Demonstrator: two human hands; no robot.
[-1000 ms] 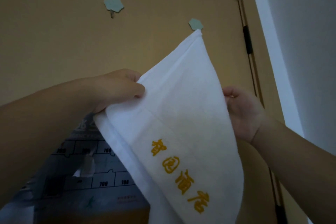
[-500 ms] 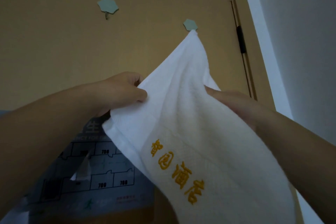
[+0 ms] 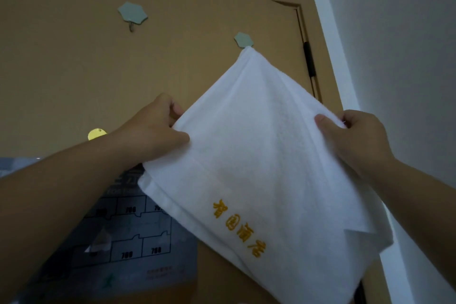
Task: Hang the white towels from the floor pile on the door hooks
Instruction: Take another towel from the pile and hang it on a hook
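A white towel [image 3: 251, 155] with yellow embroidered characters hangs by its top corner from the right green hexagonal hook [image 3: 244, 39] on the brown door [image 3: 74, 69]. My left hand [image 3: 155, 136] pinches the towel's left edge. Over at the towel's right edge, my right hand [image 3: 357, 138] grips the cloth, thumb on the front. The towel is spread wide between both hands. A second green hook [image 3: 132, 13] to the upper left carries nothing. The floor pile is out of view.
A grey floor-plan poster [image 3: 118, 242] is stuck on the door at the lower left, and a small yellow round tag [image 3: 97, 134] sits above my left forearm. The door hinge [image 3: 309, 59] and frame are at the right, beside a white wall [image 3: 394, 44].
My right hand has come from behind the towel and moved right to its right edge, spreading the cloth wider. My left hand keeps its pinch on the left edge.
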